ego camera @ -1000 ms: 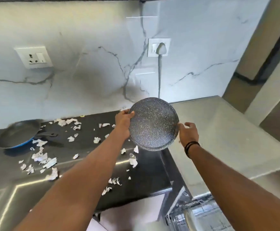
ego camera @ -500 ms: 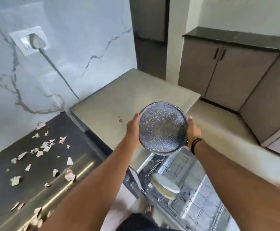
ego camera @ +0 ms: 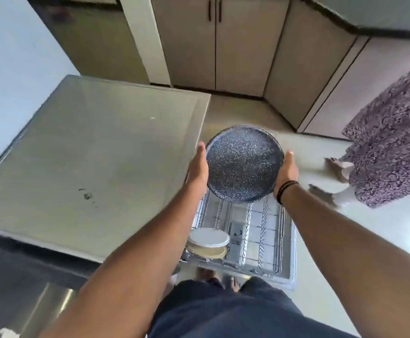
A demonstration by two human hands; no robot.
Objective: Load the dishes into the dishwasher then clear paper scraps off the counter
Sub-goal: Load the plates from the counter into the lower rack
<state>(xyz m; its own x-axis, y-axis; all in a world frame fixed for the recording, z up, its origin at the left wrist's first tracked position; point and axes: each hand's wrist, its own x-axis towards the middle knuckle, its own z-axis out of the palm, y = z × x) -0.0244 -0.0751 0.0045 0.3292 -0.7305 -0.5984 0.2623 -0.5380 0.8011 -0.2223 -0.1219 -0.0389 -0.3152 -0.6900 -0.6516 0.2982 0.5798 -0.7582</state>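
Observation:
A dark blue speckled plate point(ego camera: 244, 164) hangs tilted in the air, held at its rim from both sides. My left hand point(ego camera: 198, 167) grips its left edge and my right hand point(ego camera: 287, 172), with a black band on the wrist, grips its right edge. Directly below the plate is the pulled-out dishwasher rack point(ego camera: 267, 230). A white plate point(ego camera: 209, 236) and a beige plate point(ego camera: 210, 252) stand in the rack's near left corner. Paper scraps point(ego camera: 11, 332) lie on the dark counter point(ego camera: 16, 269) at the lower left.
A grey countertop point(ego camera: 96, 154) borders the rack on the left. Beige cabinets point(ego camera: 213, 45) line the far wall and the right side. A person in a patterned purple dress point(ego camera: 389, 142) stands on the pale floor to the right.
I have turned right, away from the dark counter, and carried the speckled plate over the open dishwasher rack. Both hands kept their hold on the plate.

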